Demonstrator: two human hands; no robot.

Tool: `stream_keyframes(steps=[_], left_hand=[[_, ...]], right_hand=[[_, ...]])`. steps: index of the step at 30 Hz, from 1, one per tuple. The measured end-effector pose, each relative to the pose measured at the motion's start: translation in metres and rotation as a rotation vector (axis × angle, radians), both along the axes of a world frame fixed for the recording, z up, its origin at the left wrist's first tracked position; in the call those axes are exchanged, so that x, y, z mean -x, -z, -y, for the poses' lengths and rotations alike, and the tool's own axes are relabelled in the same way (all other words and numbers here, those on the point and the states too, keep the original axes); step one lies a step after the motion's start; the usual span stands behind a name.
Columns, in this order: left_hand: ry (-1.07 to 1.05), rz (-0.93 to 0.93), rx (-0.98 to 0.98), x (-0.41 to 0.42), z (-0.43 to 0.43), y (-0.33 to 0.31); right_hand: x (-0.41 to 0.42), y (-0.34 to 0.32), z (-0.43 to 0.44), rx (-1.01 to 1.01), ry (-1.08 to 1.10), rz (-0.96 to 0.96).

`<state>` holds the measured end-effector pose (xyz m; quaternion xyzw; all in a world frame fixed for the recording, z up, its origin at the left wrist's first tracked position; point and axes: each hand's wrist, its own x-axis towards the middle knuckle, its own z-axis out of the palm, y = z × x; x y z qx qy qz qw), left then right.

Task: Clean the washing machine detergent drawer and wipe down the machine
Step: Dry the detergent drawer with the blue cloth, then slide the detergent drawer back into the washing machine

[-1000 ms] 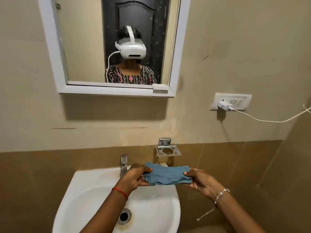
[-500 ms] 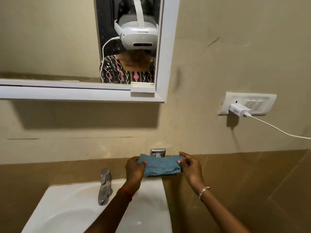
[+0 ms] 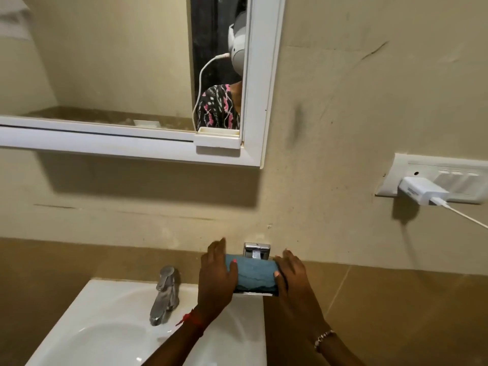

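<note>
Left hand (image 3: pixel 216 277) and right hand (image 3: pixel 293 277) pinch the cloth (image 3: pixel 254 274) ends on the holder (image 3: pixel 257 250); released unevenly, it may slip into the sink (image 3: pixel 105 299).

A white sink (image 3: pixel 105 299) sits low on the left with a chrome tap (image 3: pixel 165 297) at its back edge, below a white-framed mirror (image 3: pixel 260 101) on the beige wall (image 3: pixel 330 128). A metal soap holder (image 3: pixel 256 250) is fixed to the wall just right of the tap. Well to the right, a white charger (image 3: pixel 422 191) is plugged into a switch plate (image 3: pixel 449 178), its cable (image 3: pixel 464 216) running off right.
</note>
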<state>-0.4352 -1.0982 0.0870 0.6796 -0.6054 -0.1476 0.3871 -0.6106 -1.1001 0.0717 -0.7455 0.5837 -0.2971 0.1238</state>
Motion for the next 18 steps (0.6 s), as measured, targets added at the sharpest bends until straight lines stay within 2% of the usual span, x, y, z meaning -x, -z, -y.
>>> stream_keyframes(steps=[2,4,8,13,18], left_hand=[[0.115,0.281,0.032,0.001,-0.005,0.006],[0.175,0.428,-0.031,0.001,-0.01,0.013],[0.174,0.4,-0.143,0.0,-0.022,0.028],[0.167,0.383,-0.119,-0.004,-0.033,0.027],[0.09,0.373,-0.075,-0.025,-0.053,0.019]], right_hand=[[0.001,0.007,0.003,0.03,-0.036,-0.132],[0.002,0.008,0.0,0.039,-0.052,-0.219],[0.004,0.018,-0.006,0.062,-0.052,-0.306],[0.002,0.011,-0.007,0.168,-0.044,-0.378],[-0.029,0.001,-0.017,0.218,-0.162,-0.311]])
